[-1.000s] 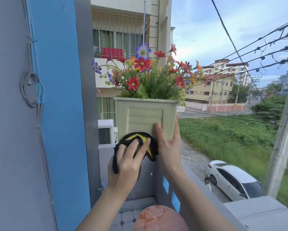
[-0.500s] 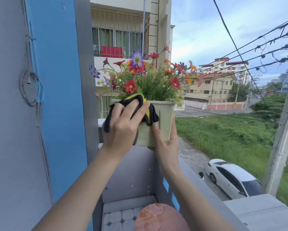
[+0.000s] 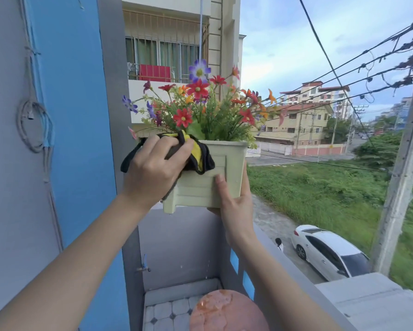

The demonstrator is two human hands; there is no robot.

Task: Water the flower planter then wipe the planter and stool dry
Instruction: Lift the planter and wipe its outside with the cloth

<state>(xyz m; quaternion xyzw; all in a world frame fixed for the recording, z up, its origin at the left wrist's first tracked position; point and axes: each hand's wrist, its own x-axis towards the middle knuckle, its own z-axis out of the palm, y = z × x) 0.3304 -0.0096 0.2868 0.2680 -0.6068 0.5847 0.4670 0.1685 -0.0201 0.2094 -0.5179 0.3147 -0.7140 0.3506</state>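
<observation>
Both hands busy! We hold the pale green rectangular plastic planter (image 3: pixel 208 187) of bright flowers (image 3: pixel 198 89) up in the air, our right hand (image 3: pixel 234 206) gripping its lower right corner, thumb on the near face. Our left hand (image 3: pixel 153 168) curls round the black and yellow cloth (image 3: pixel 200 158), pressing it on the left rim. Below, near us, the round pink stool (image 3: pixel 224 311) glistens wet.

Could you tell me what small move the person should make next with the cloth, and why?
Probably draw the cloth down the front of the planter toward its lower left foot. The left hand holds the cloth only at the top rim, the panel below is bare, and what looks like a drop hangs under that foot, while the right hand holds the planter above the stool.
</observation>
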